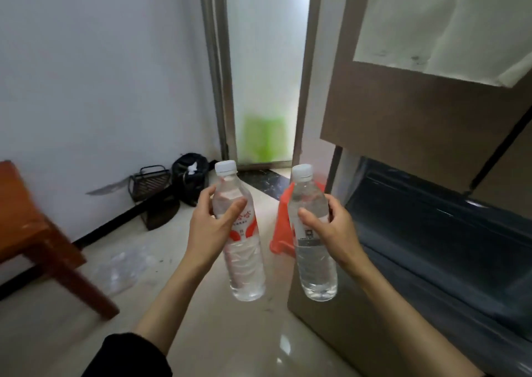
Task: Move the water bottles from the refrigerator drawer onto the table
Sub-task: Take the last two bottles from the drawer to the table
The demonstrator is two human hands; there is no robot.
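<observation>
My left hand [211, 227] grips a clear water bottle [244, 264] with a white cap and a red-and-white label, held upright over the floor. A second clear water bottle [316, 267] with a white cap stands upright in my right hand [335, 229], which is wrapped round its middle. Both bottles hang side by side at chest height. To the right, the brown refrigerator's lower drawer [431, 247] is pulled open; its dark inside is dim and I cannot tell what it holds. A corner of the wooden table [26, 221] shows at the left edge.
An orange plastic stool [280, 229] stands on the tiled floor behind the bottles. A black bag [190, 178] and a dark wire basket [149, 183] sit by the white wall. Crumpled clear plastic [121, 270] lies near the table leg. A frosted glass door [267, 88] is straight ahead.
</observation>
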